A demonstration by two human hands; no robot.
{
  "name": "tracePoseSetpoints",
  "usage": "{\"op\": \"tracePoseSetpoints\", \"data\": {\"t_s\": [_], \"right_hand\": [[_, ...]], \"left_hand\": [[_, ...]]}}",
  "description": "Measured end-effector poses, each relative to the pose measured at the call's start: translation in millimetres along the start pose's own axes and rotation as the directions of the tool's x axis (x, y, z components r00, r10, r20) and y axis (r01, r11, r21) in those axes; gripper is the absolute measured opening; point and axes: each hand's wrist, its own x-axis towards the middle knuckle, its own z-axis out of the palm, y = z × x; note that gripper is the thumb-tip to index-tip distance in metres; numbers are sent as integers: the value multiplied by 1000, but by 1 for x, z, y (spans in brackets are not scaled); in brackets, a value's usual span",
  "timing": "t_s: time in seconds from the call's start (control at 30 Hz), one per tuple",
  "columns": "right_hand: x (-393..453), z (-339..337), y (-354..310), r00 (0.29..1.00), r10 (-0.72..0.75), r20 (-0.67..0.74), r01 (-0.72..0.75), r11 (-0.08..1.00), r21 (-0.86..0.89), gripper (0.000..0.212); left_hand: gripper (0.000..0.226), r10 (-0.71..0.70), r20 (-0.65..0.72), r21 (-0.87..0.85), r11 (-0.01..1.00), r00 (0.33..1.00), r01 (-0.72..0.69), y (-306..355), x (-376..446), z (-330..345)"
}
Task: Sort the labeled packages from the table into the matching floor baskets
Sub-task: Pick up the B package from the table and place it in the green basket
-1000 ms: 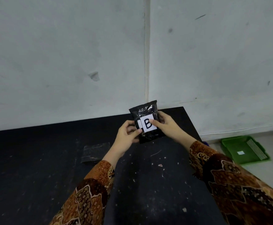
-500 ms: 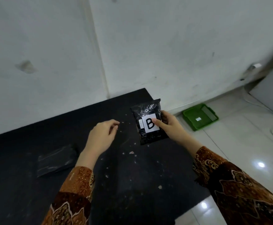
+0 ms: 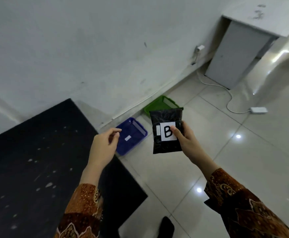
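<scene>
Package (image 3: 166, 131) partly hiding green basket (image 3: 159, 104)

green basket (image 3: 159, 104) half behind package (image 3: 166, 146), blue basket's label (image 3: 128, 138) unreadable

You're in a bare indoor workroom, plain rather than homely: scuffed white walls (image 3: 88, 48), glossy pale floor tiles (image 3: 243, 160) reflecting ceiling lights, and a black worktable (image 3: 37, 160) speckled with white flecks. Along the wall sit a blue basket (image 3: 131, 145) and a green basket (image 3: 159, 103); a grey cabinet (image 3: 234, 54) and a white cable (image 3: 226, 93) with its adapter sit further right
</scene>
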Motion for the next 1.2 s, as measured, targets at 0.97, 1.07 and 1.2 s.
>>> {"op": "tracePoseSetpoints", "data": {"t_s": [0.97, 1.07, 1.2], "right_hand": [[488, -266, 70, 954, 295, 54, -263, 910, -320, 16], [564, -271, 113, 943, 311, 119, -240, 883, -404, 14], [650, -270, 207, 929, 333, 159, -228, 857, -463, 13]], "left_hand": [[18, -383, 227, 102, 924, 895, 370, 60, 392, 334], [19, -464, 172, 164, 883, 869, 440, 28, 427, 374], [19, -525, 69, 239, 834, 848, 497, -48, 468, 436]]}}
